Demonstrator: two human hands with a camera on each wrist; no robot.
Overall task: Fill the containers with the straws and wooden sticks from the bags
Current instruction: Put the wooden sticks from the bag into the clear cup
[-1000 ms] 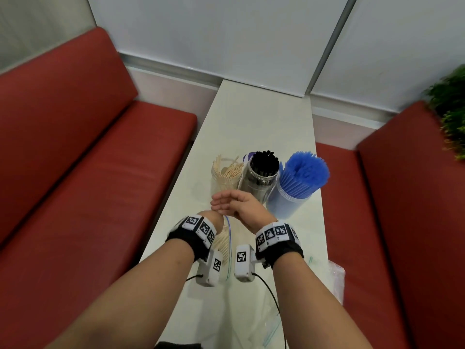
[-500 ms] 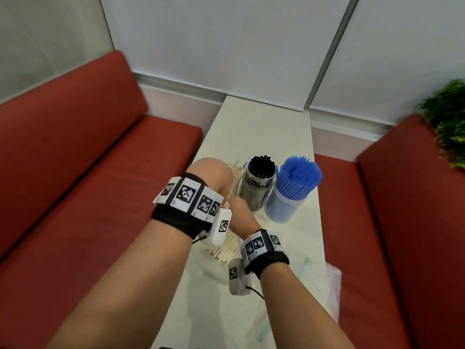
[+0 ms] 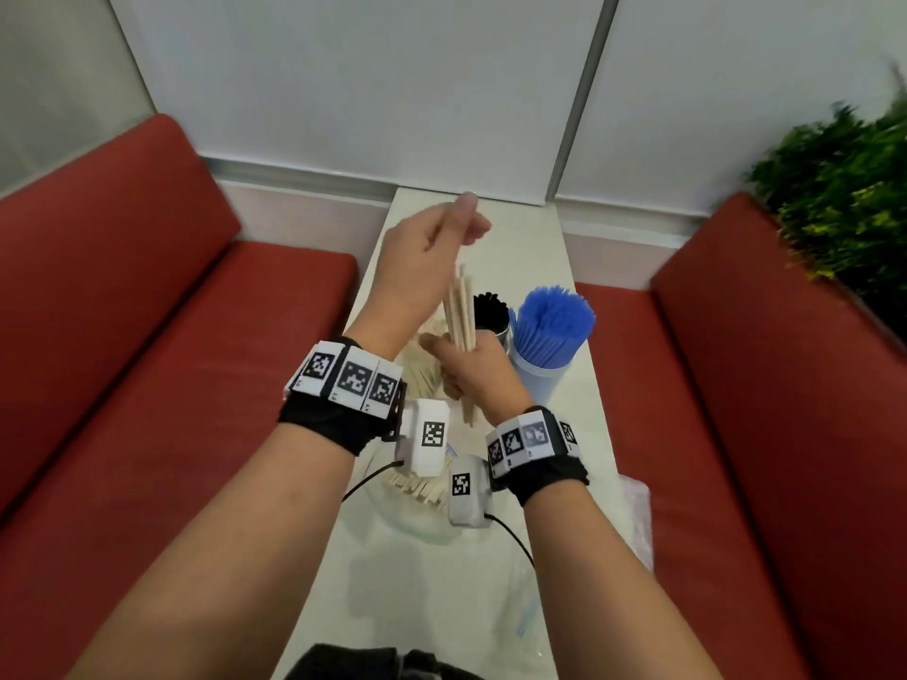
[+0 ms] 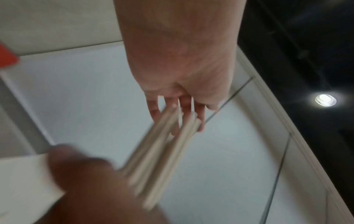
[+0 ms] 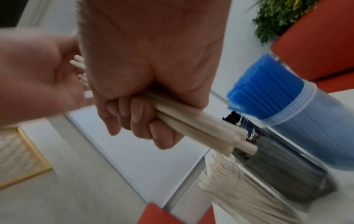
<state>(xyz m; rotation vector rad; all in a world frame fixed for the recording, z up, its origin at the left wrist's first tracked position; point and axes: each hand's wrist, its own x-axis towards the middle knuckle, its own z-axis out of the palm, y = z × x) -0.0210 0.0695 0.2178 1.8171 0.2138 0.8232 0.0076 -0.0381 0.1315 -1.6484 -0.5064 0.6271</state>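
No readable text, brands or numbers. Only black-and-white square marker codes on the wristbands (image 3: 348, 377) and wrist camera housings (image 3: 428, 436); faint print on the black-straw container (image 5: 254, 134), too blurred to read.

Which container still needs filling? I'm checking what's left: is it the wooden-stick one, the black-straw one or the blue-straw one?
The wooden-stick container, leftmost of the three: more sticks are in the right hand and the bag, while the blue-straw container looks packed.

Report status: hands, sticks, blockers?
Right hand grips stick bundle. Left hand open at the bundle's top. Stick jar partly filled. Nothing blocking.
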